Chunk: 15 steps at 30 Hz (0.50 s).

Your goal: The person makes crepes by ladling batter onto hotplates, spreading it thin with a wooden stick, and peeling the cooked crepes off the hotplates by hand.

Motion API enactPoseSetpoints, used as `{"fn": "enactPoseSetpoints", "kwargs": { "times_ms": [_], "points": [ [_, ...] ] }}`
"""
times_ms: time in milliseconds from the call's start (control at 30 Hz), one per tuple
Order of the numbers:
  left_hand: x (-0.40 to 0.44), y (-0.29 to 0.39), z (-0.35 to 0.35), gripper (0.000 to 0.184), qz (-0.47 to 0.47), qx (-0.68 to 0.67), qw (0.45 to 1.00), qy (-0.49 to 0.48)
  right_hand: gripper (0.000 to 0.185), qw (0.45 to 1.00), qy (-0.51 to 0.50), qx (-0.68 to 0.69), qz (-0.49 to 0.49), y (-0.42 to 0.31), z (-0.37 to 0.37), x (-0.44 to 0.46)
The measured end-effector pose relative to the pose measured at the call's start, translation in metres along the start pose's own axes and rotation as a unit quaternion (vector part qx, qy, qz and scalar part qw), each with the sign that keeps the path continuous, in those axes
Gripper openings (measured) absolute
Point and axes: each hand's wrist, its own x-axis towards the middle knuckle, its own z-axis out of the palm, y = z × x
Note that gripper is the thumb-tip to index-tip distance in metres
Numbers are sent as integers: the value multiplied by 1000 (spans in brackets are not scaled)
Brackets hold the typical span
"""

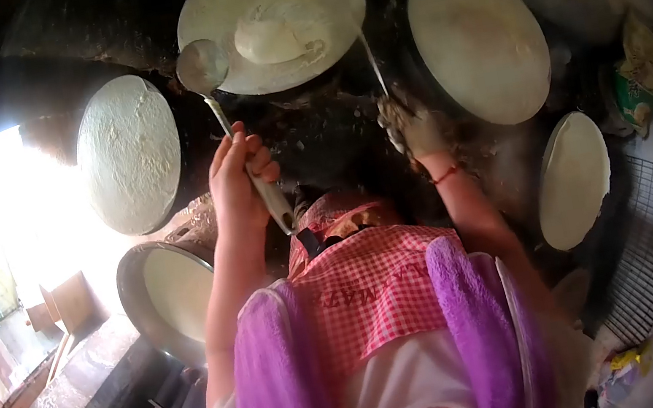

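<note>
A long-handled ladle is gripped by my left hand, its round bowl over the left edge of the far centre pan. On that pan lies a wide pale sheet of batter with a thicker white mound near its middle. My right hand, in what looks like a partly covering pale glove, is closed round a thin metal tool. The tool reaches up to the right edge of the sheet; its far end is hard to make out.
Pale sheets lie on round pans at left, upper right and lower right. A metal bowl of pale liquid stands lower left. A wire rack and a green packet are at right.
</note>
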Motion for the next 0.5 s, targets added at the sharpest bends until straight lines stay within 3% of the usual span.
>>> {"fn": "enactPoseSetpoints", "kwargs": {
  "times_ms": [67, 100, 167, 200, 233, 300, 367, 400, 433, 500],
  "points": [
    [4, -17, 10, 12, 4, -2, 1000, 5, 32, 995, 33, -80, -58, 16, 27, 14],
    [6, -23, 16, 10, 2, 6, 1000, 13, 28, 995, 6, -100, -10, 8, 56, 15],
    [13, -25, 24, 11, -6, 9, 1000, -1, 22, 994, -84, 33, 55, 30, 75, 36],
    [17, -24, 27, 12, -52, -55, 997, -12, 22, 994, -85, 34, 53, 28, 75, 36],
    [21, -21, 29, 13, -99, -119, 988, -22, 20, 991, -113, -51, 55, 25, 75, 34],
    [27, 14, 22, 21, -231, -379, 892, -87, 16, 979, -110, -164, 40, 3, 83, 11],
    [8, 43, 7, 35, -266, -526, 797, -130, 19, 988, -91, -125, -24, -12, 67, -6],
    [8, 41, -18, 47, -269, -511, 786, -222, 22, 996, -87, -17, 1, -17, 43, -2],
    [-2, 38, -28, 46, -255, -457, 807, -275, 25, 992, -85, 92, 30, -16, 19, 12],
    [-21, 39, -36, 48, -172, -379, 856, -307, 27, 995, 8, 96, -7, -18, 21, 19]
  ]
}}
